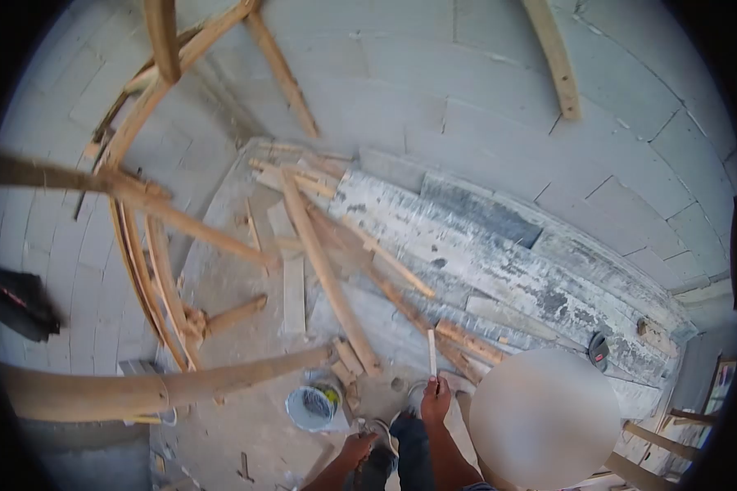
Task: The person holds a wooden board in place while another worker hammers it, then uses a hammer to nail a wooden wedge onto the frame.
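Note:
My right hand (436,401) is closed around the lower end of a thin, pale, straight stick (432,352). The stick points up and away from me; its exact kind is too small to tell. Lower and to the left, my left hand (358,448) has its fingers drawn together near my shoe, and whatever it may hold cannot be made out. Just beyond that hand stands a light blue bucket (309,407) with small dark contents and something yellow-green at its side.
Wooden poles (168,391) and beams cross the left side. A long timber (323,266) lies among scraps. Plaster-stained boards (483,241) are stacked along the block wall (499,106). A dark round object (599,350) rests on them. A blurred round patch (546,417) hides the lower right.

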Demonstrator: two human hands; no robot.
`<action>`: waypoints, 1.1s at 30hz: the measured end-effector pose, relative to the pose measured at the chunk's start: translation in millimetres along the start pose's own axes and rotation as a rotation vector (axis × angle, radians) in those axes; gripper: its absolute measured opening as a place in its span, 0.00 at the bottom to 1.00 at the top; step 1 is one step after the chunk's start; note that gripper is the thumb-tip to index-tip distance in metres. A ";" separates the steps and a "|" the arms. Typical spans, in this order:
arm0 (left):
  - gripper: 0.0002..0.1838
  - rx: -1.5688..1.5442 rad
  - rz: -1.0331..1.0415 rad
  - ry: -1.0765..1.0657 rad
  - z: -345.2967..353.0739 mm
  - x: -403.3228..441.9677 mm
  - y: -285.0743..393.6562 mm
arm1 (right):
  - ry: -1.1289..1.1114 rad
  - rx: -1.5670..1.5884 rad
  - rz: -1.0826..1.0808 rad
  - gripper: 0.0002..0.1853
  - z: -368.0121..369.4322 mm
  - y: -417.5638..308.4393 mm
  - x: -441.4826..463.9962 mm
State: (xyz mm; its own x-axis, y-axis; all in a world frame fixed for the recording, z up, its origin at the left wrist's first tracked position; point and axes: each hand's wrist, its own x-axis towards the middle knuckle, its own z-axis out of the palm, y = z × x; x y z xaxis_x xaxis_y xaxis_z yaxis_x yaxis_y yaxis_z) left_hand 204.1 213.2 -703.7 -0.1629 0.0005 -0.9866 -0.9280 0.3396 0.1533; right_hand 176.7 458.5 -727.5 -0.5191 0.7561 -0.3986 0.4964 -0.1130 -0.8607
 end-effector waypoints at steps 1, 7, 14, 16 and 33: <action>0.21 -0.068 -0.043 -0.009 7.6 -6.8 16.7 | 0.033 0.061 0.023 0.20 2.7 -6.2 12.1; 0.19 -0.153 -0.040 -0.119 42.5 -23.1 103.9 | 0.139 0.137 -0.102 0.19 4.2 -90.2 82.3; 0.23 0.158 0.123 -0.119 62.1 -50.3 234.2 | 0.153 0.128 -0.264 0.17 -31.6 -214.2 153.5; 0.26 0.208 0.248 -0.161 55.7 -27.6 262.0 | 0.220 0.050 -0.475 0.16 -48.5 -254.3 169.5; 0.22 0.650 0.927 0.183 -37.4 -36.4 460.4 | 0.153 0.011 -0.894 0.13 -76.6 -599.2 185.0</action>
State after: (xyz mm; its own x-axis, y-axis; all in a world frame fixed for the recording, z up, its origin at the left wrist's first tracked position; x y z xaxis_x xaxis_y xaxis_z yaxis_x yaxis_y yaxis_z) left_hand -229.8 334.4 -595.1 -0.7893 0.3852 -0.4782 -0.0856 0.7020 0.7070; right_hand -163.4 715.4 -261.2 -0.6093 0.6422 0.4652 -0.0541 0.5516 -0.8324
